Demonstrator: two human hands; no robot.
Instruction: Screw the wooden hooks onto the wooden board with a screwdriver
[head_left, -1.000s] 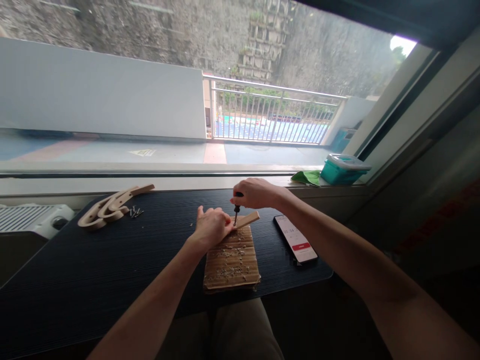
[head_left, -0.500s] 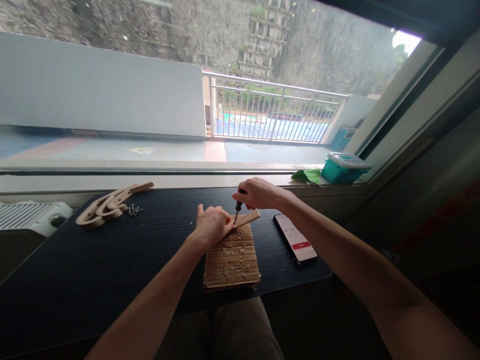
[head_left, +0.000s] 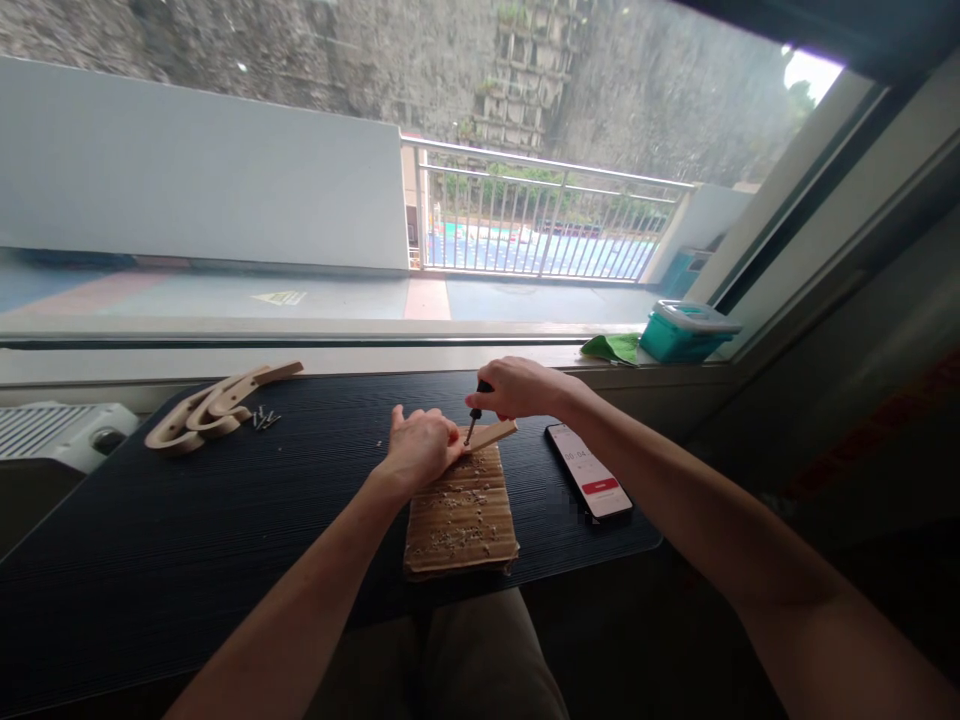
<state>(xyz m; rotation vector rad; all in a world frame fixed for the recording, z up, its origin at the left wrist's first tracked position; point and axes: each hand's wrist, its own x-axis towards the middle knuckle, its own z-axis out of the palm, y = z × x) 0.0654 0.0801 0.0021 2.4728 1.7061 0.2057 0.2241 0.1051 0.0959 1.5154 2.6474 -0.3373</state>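
Observation:
My right hand (head_left: 517, 386) grips the black handle of a screwdriver (head_left: 474, 411), whose shaft slants down to a pale wooden piece (head_left: 493, 435). Beside the screwdriver's tip, my left hand (head_left: 424, 440) is closed on the near part of that piece and hides much of it. Whether a screw sits under the tip is too small to tell. Beneath the wood lies a corrugated cardboard pad (head_left: 461, 520), pitted with holes and torn bits.
Curved wooden pieces (head_left: 217, 410) with holes lie at the table's (head_left: 187, 560) back left, beside several screws (head_left: 264, 418). A phone (head_left: 589, 470) showing a timer lies to the right. On the sill are a green cloth (head_left: 611, 348) and a teal box (head_left: 686, 332).
The screwdriver stays at the wooden piece, with my right hand's grip turned slightly. The whole view has shifted a little; my left hand keeps its hold.

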